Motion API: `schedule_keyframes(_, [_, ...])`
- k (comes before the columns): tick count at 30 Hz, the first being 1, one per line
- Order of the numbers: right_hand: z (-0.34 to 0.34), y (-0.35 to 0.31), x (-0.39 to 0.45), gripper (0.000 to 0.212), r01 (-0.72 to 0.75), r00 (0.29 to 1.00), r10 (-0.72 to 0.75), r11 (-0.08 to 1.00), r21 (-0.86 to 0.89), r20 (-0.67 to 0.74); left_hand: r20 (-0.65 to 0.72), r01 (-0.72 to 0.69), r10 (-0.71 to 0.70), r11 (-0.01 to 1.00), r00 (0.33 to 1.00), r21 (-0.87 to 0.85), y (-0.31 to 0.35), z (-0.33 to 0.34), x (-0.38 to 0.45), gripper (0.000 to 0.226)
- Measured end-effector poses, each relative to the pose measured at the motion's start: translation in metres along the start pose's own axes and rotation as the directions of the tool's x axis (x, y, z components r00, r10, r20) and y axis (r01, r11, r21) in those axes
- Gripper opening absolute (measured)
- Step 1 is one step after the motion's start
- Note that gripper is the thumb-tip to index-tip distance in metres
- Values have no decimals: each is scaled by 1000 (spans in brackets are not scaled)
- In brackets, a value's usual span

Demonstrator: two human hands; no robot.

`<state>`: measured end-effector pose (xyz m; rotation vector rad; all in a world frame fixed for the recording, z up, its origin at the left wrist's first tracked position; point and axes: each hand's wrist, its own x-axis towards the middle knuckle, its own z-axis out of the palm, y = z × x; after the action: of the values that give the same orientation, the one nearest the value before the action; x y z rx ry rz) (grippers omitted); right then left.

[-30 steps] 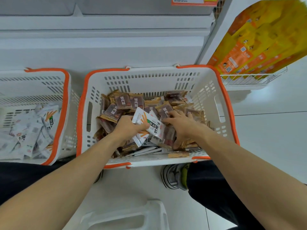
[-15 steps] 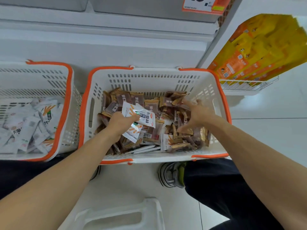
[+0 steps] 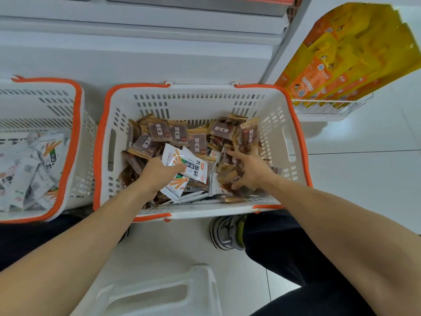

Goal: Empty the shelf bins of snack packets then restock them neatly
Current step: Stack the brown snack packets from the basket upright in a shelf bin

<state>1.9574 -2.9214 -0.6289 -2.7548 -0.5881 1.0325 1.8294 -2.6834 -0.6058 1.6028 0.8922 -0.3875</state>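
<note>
- Head view: a white basket with an orange rim (image 3: 296, 124) is seen dead centre on the floor, loaded with a messy heap of brown snack packets (image 3: 180, 133).
- A small stack of white packets (image 3: 189, 169) is gripped by the left hand (image 3: 157, 172), fingers curled round the left edge of the stack; the stack is held just above the brown heap, around the middle of the basket.
- The right hand (image 3: 250, 169) is laid on the heap at roughly 3 o'clock from the white stack, fingers spread and dug loosely in among the brown packets. Whether anything is actually pinched there can't be told, it's kinda blurry.
- More white packets (image 3: 193, 197) are spotted lying flat under the pile near the basket's 6 o'clock wall.
- A second orange-rimmed basket (image 3: 75, 124) is parked at 9 o'clock, just beside the first, with loose white packets of the same kind (image 3: 34, 169) dumped in it.
- At 1 o'clock, yellow-orange bags (image 3: 341, 55) are lined up in a wire rack (image 3: 330, 108).
- A white plastic stool (image 3: 173, 293) is seen at 6 o'clock, a sneaker (image 3: 225, 231) just below the basket's near edge, and the white shelf (image 3: 136, 21) runs along 12 o'clock.
</note>
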Motion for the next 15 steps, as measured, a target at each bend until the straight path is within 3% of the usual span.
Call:
schedule_keyframes(5, [-30,-13,16,63,116,945,-39,968,222,-323,-3,-33,33,999,999,-10,5,0,-1,14])
schedule_keyframes(10, [-62,-16,17,93,7,915,46,991,130,-400,-38,-49,47,998,998,-40,11,-6,0,10])
schedule_keyframes(13, [-63,-25,2,54,55,797,-108,993,-107,-594,-52,-58,54,997,997,-59,13,-7,0,12])
schedule_keyframes(15, [-53,-36,-4,26,207,875,-218,976,-73,-433,-47,-53,50,997,998,-60,13,-6,-1,18])
